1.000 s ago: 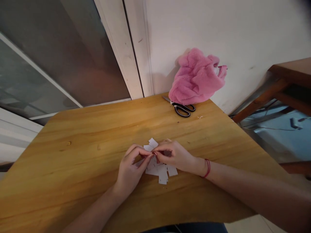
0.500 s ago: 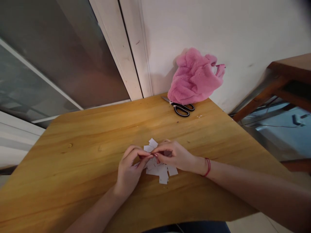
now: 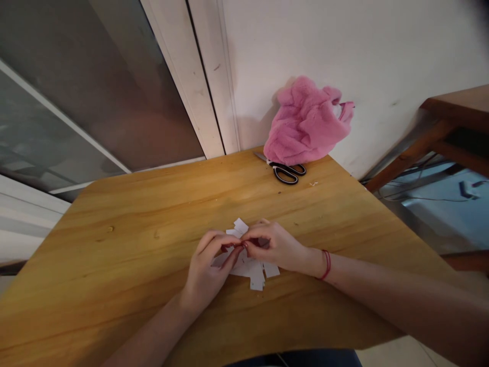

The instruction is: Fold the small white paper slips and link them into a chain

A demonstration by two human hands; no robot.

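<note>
Several small white paper pieces (image 3: pixel 256 278) lie overlapping in a loose heap on the wooden tabletop (image 3: pixel 153 209), near its middle and partly hidden by two hands. Over the heap, the left hand (image 3: pixel 206 265) and the right hand (image 3: pixel 277 244) bring thumbs and forefingers together, tips meeting or almost meeting. Whatever may be between those tips is too small to make out, so I cannot tell whether either grip is closed on something. A thin red cord (image 3: pixel 326 264) circles the right wrist. Farther back, black-handled scissors (image 3: pixel 286 173) rest on the tabletop, just in front of a crumpled pink fluffy cloth (image 3: pixel 307 125) that sits at the far edge against the white wall (image 3: pixel 382 56). A tiny yellowish bit (image 3: pixel 110 229) lies well left of the hands. Beyond the right edge stands brown wooden furniture (image 3: pixel 454 109).
</note>
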